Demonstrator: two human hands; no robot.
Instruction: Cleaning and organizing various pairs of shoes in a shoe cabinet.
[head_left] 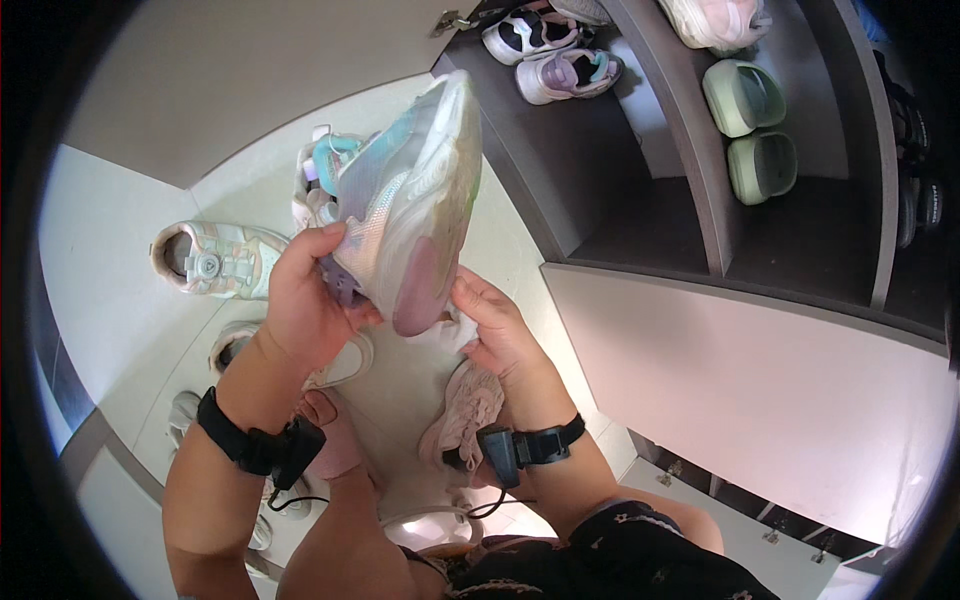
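Note:
A pastel sneaker [405, 200] in white, turquoise and lavender is raised in front of me, tilted on its side with its sole toward the right. My left hand [312, 290] is closed on its lower left part, thumb on the mesh upper. At the sneaker's lower right edge, my right hand [495, 325] is closed on a crumpled white cloth or tissue [455, 332], partly hidden under the shoe. Turquoise laces [335, 160] show behind the upper; whether they belong to this shoe I cannot tell.
On the tiled floor lie a pale green sneaker [215, 260], a pink sneaker [465, 415] and several other shoes. To the right stands a grey shoe cabinet [700, 190] holding sneakers [570, 75] and green clogs [745, 98]. A cabinet door [260, 80] fills the upper left.

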